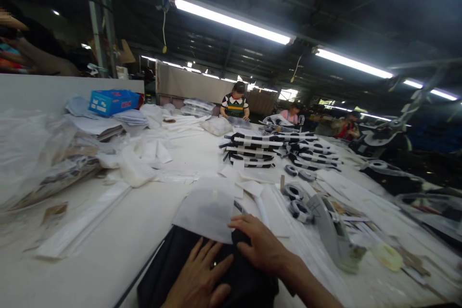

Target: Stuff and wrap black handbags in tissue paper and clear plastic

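Black fabric, folded flat, lies on the table's near edge. A greyish translucent sheet overlaps its far end. My left hand rests flat on the fabric with fingers spread; a ring shows on one finger. To its right, my right hand lies over the fabric's far right corner, its fingers bent and apart at the sheet's right edge. Just beyond those fingertips is a small dark tag-like piece, partly covered. Whatever lies under my right palm is hidden.
A tape dispenser and several tape rolls stand to the right. Stacks of black garments with white strips sit farther back. Plastic bags, papers and a blue box occupy the left. Across the table a person is working.
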`<state>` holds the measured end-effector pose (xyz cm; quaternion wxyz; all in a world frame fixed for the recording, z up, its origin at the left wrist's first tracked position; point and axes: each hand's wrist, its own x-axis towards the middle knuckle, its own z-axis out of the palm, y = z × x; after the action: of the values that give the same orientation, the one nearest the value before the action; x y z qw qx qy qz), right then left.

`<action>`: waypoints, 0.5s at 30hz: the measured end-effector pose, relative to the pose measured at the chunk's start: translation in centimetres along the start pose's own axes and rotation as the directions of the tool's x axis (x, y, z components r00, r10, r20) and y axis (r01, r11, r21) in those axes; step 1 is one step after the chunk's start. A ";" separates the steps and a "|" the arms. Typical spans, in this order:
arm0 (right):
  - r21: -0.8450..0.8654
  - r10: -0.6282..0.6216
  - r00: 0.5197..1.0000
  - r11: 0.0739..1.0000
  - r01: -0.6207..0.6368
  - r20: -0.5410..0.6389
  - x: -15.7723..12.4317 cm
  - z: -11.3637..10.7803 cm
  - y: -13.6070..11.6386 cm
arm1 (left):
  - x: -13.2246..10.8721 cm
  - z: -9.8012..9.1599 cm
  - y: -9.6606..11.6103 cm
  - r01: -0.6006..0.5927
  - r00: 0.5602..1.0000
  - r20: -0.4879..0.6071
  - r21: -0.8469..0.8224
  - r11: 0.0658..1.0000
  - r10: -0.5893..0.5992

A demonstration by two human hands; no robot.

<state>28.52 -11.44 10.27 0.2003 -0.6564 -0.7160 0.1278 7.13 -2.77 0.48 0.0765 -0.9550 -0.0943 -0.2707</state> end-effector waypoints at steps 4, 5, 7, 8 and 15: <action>-0.185 -0.042 0.999 0.982 0.043 0.013 2.0 0.6 1.5 | -0.4 0.6 -0.4 -0.049 0.997 -0.063 0.067 0.997 0.054; -0.194 -0.049 0.998 0.979 0.057 0.045 2.6 1.0 1.7 | -0.4 0.7 -0.4 -0.053 0.996 -0.061 0.074 0.996 0.057; -0.170 -0.070 0.992 0.981 0.088 0.109 3.6 1.7 2.1 | -0.4 0.7 -0.5 -0.054 0.997 -0.054 0.075 0.996 0.058; -0.144 -0.084 0.987 0.984 0.103 0.135 4.1 2.2 2.1 | -0.3 0.6 -0.4 -0.053 0.997 -0.059 0.068 0.996 0.057; -0.152 -0.160 0.987 0.975 0.162 0.028 5.3 4.9 2.3 | 0.0 0.3 -0.4 -0.046 0.993 -0.105 0.030 0.999 0.049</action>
<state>28.01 -5.53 5.58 0.1533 -0.6088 -0.7760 0.0606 7.15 -2.31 0.30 0.1008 -0.9402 -0.0712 -0.3175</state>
